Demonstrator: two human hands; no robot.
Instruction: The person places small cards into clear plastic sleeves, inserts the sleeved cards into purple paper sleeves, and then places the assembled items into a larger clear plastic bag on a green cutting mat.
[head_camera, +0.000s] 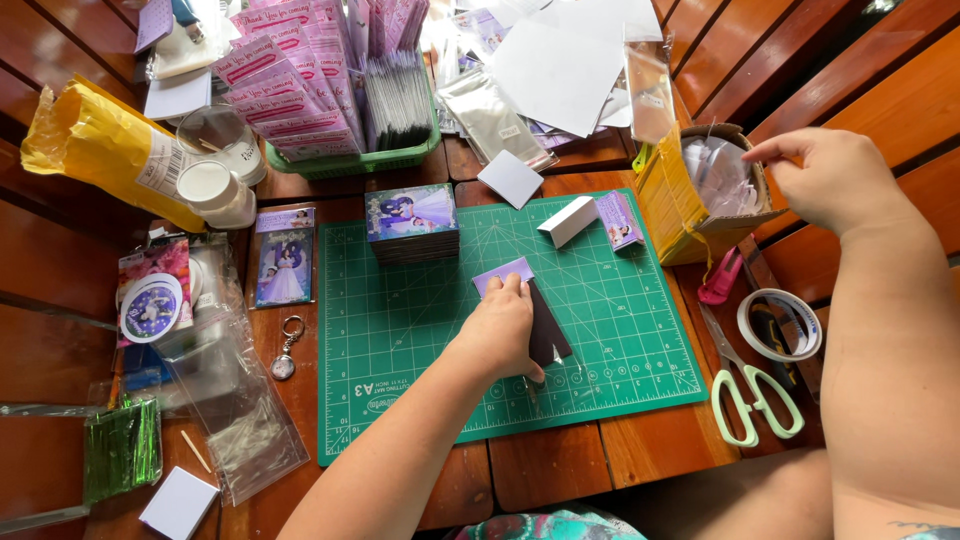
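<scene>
While the left hand (500, 330) presses flat, fingers together, on the green cutting mat (400, 330), it pins down a dark rectangular sheet (548, 325) and a small lilac card (502, 273) whose edge peeks out just beyond the fingertips. Whether the thumb grips anything under the palm cannot be told. Well to the right of that hand, pale green scissors (755, 392) lie on the wooden table (550, 465), and a roll of clear tape (779, 325) sits just past them, below the raised right forearm. A pink clip-like tool (720, 277) lies a little farther on. The right hand (825, 178) hovers over an open yellow cardboard box (670, 205), its thumb and forefinger pinched together at the box's rim; what they pinch, if anything, is too small to see. The box holds crumpled clear bags (718, 172). Beyond the left hand, a stack of printed photo cards (412, 222) rests on the mat's far edge, with a white folded card (567, 220) to its right. Farthest away, a green basket (350, 158) holds pink printed cards, next to loose white paper sheets (560, 70).
</scene>
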